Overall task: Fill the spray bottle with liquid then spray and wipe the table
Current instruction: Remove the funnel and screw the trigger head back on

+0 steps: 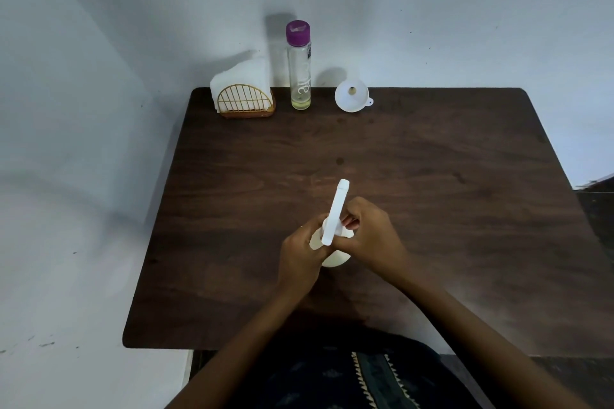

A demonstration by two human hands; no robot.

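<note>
A white spray bottle (335,257) stands on the dark wooden table (432,176), near its middle. My left hand (299,252) grips the bottle's body from the left. My right hand (368,236) is closed around the neck just under the white spray head (336,209), whose nozzle points away from me. Most of the bottle is hidden behind both hands. At the back edge stands a tall clear bottle (299,66) with a purple cap and a little yellowish liquid at the bottom. A white funnel (353,96) lies to its right.
A gold wire holder with white paper napkins (241,93) sits at the table's back left corner. White walls close in behind and to the left. The table's front edge is by my lap.
</note>
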